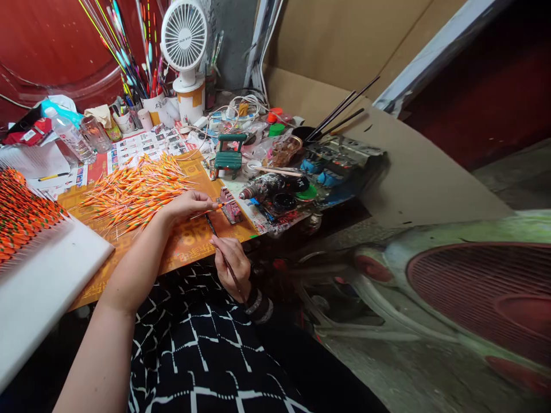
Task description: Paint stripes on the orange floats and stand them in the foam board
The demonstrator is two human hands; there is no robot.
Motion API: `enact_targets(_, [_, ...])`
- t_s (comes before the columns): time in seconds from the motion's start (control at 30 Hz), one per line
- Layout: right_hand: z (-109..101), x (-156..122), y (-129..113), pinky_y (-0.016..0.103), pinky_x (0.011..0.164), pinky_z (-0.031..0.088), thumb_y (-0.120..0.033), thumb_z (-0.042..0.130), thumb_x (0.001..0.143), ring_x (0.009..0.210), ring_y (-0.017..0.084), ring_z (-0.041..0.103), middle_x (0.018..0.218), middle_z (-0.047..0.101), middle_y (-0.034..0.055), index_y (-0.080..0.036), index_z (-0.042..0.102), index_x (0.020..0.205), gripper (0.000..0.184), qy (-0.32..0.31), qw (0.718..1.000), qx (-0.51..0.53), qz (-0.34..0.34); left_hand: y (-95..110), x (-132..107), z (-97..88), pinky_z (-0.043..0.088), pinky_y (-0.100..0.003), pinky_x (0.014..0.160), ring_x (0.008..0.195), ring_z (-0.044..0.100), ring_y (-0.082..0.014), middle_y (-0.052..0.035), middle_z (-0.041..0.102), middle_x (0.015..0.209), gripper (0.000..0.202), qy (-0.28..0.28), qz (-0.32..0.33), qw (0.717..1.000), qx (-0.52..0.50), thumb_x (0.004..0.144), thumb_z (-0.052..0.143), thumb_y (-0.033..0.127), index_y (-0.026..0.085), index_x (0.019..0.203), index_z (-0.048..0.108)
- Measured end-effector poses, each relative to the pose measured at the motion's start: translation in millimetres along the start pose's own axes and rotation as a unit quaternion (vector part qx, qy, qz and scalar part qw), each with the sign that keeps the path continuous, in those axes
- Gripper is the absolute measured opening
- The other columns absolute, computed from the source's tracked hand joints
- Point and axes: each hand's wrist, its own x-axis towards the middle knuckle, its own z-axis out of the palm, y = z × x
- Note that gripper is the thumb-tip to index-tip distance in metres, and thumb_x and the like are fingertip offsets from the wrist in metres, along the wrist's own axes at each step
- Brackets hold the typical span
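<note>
My left hand (196, 203) reaches over the orange board (189, 241) and pinches a small orange fishing float (220, 205) with a thin stem. Below and to the right, my right hand (232, 267) grips a dark, slim paintbrush (211, 225), its tip pointing up towards the float. Whether tip and float touch, I cannot tell. Behind my left hand lies a heap of loose orange floats (138, 189) with green marks. A paint-stained pinkish block (231, 206) is just beyond my fingers.
At the left, rows of floats (26, 218) stand on a white foam slab (55, 287). A white fan (185, 40) stands at the back. Paint-smeared tools, including a drill-like tool (262, 186), and a dark pot of sticks (303, 133) crowd the right side. A plastic bottle (71, 135) leans back left.
</note>
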Motion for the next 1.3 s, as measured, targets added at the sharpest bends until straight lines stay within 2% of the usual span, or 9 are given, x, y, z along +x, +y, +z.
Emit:
enact_targets(0.4, [3.8,-2.8,1.0,0.044,0.089,0.060,-0.011,0.050,0.100,0.101,0.024,0.070,0.111,0.074,0.0111,-0.024,0.055,0.144,0.046,0.000,1.000,-0.004,0.008,6.9,-2.6,4.2,0.015,-0.025,0.048,0.045,0.032,-0.0052,0.0041,0.045,0.050,0.037,0.028,-0.017,0.999,-0.002,0.070,0.083,0.045,0.013,0.064,0.065])
enact_targets(0.57, [4.3,-2.4,0.3,0.044,0.088,0.060,-0.010,0.051,0.100,0.100,0.024,0.069,0.111,0.073,0.0112,-0.025,0.054,0.146,0.048,0.002,1.000,-0.003,0.007,1.1,0.0,1.9,0.014,-0.025,0.048,0.045,0.030,-0.0046,0.0037,0.047,0.051,0.041,0.013,-0.006,1.000,-0.006,0.070,0.082,0.050,0.013,0.066,0.067])
enact_targets(0.77, [5.2,-2.9,-0.1,0.043,0.089,0.059,-0.006,0.052,0.098,0.102,0.024,0.068,0.112,0.073,0.0115,-0.025,0.052,0.148,0.054,-0.001,1.000,0.000,0.004,0.3,-0.4,1.8,0.012,-0.026,0.048,0.044,0.027,-0.0044,0.0058,0.040,0.049,0.046,0.001,-0.006,1.000,0.001,0.071,0.081,0.056,0.013,0.067,0.065])
enact_targets(1.03, [6.0,-4.9,-0.5,0.042,0.092,0.056,-0.008,0.051,0.099,0.104,0.023,0.068,0.116,0.073,0.0111,-0.024,0.051,0.148,0.052,-0.034,0.999,-0.004,-0.012,-3.9,2.3,1.8,0.013,-0.026,0.050,0.047,0.027,-0.0046,0.0061,0.040,0.052,0.047,-0.001,0.004,1.000,-0.010,0.067,0.083,0.055,0.014,0.062,0.061])
enact_targets(1.3, [4.6,-3.6,-1.8,0.041,0.092,0.053,-0.008,0.051,0.099,0.104,0.023,0.068,0.115,0.073,0.0095,-0.024,0.052,0.148,0.052,-0.067,0.997,-0.013,-0.031,8.3,-4.8,9.2,0.013,-0.025,0.050,0.047,0.029,-0.0043,0.0066,0.041,0.050,0.050,0.004,0.007,1.000,-0.018,0.063,0.084,0.057,0.013,0.061,0.061])
